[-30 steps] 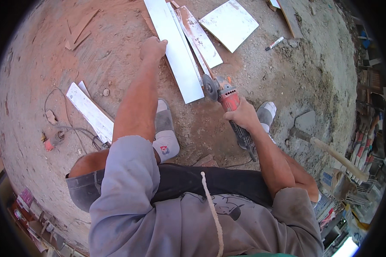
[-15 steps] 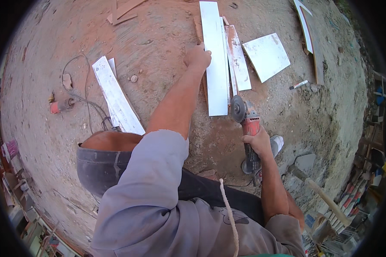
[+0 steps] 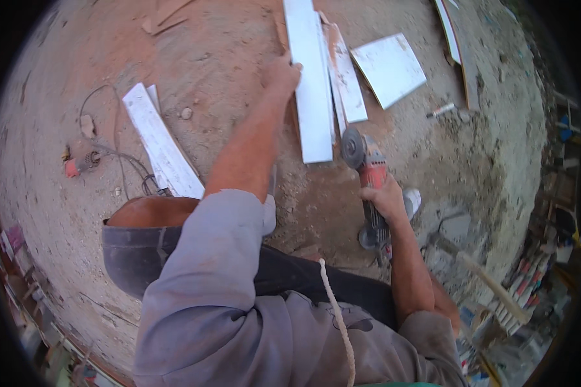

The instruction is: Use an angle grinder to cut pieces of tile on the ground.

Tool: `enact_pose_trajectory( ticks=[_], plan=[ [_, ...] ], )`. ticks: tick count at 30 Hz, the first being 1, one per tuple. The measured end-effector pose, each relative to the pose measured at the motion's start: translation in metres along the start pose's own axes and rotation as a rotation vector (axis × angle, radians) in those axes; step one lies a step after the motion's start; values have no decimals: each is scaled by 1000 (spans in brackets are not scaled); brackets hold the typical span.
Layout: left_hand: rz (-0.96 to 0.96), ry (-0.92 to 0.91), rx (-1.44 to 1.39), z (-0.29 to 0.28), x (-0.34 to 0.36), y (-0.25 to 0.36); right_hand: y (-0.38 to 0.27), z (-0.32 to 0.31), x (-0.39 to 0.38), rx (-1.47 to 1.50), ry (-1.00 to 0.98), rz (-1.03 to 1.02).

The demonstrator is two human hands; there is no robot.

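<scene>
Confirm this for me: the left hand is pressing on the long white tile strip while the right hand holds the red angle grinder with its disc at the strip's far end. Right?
Not quite. In the head view the left hand does press the long white tile strip, and the right hand grips the red angle grinder, but its disc sits at the strip's near end, closest to the person.

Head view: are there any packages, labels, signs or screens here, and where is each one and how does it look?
No sign or screen shows.
Stacked packs: right rim, past the right hand with the red grinder; flat, many colours, too blurred to tell more.
Small items: left rim, pinkish, unclear.
The left hand rests on a plain white strip, with no label visible.
</scene>
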State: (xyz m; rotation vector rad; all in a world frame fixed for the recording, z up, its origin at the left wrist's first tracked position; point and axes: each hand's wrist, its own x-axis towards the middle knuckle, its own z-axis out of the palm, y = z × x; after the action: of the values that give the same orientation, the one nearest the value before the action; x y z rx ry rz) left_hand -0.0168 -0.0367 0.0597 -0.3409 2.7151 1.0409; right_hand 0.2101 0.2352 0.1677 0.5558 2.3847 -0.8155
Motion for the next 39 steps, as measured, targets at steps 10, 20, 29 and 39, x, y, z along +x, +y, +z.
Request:
enact_pose_trajectory(
  ticks=[10,20,29,39],
  plan=[
    [-25,23,17,5,4,-6,7,7,0,-89,-12,23],
    [-34,-32,58,-5,0,6,1,10,2,-157,-28,12],
    [-4,40,14,-3,2,-2,1,14,3,-172,-56,27],
    [29,69,-4,-1,-1,1,-10,9,8,-162,-60,38]
  ],
)
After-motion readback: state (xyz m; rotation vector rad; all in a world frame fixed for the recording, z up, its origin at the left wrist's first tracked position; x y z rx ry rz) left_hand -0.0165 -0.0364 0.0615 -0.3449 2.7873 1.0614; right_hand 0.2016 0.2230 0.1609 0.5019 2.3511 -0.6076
